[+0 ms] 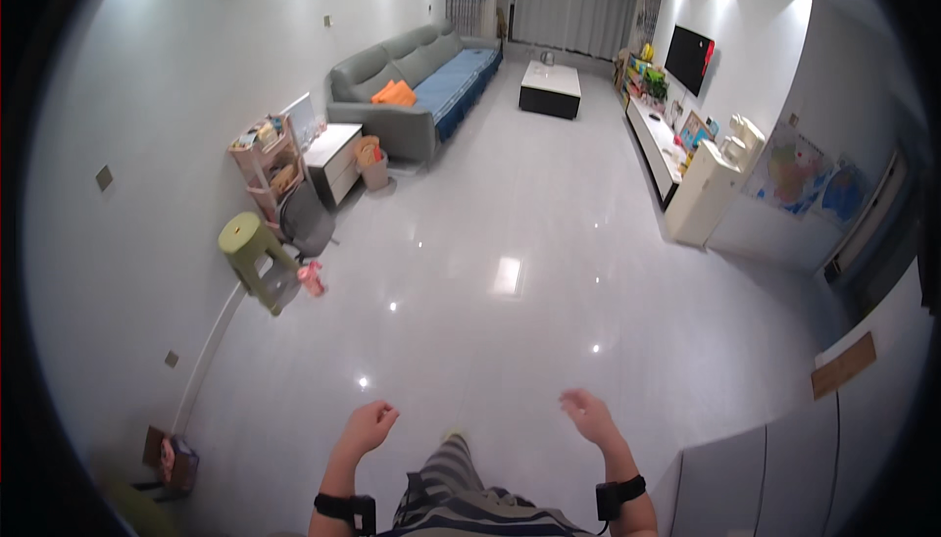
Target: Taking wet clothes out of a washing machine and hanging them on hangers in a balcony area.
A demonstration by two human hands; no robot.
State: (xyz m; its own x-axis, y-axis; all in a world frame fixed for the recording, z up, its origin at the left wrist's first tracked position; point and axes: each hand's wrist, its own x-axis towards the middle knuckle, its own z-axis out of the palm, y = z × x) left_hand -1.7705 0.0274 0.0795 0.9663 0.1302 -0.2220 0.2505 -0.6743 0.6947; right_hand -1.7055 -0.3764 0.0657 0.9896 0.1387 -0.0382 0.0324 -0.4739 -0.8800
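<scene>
Both of my hands hang in the air over the pale, glossy tiled floor [485, 338], one on each side of my striped clothing. My left hand [371, 423] has loosely curled fingers and holds nothing that I can see. My right hand [587, 412] is slightly blurred, its fingers bent and partly apart, with nothing visible in it. A black strap with a small device sits on each forearm. Neither hand touches an object. Past them lies the floor, with a pink bottle-like item [312, 279] beside a green plastic stool [253, 243].
Along the left wall stand a pink shelf cart [257, 162], a grey bag [307, 219], a white-topped cabinet [340, 158], a waste bin [373, 169] and a grey sofa [382, 122]. A low coffee table [551, 80] is ahead. A TV cabinet [654, 144] and cream water dispenser [702, 191] stand right; grey cabinets [764, 471] are near.
</scene>
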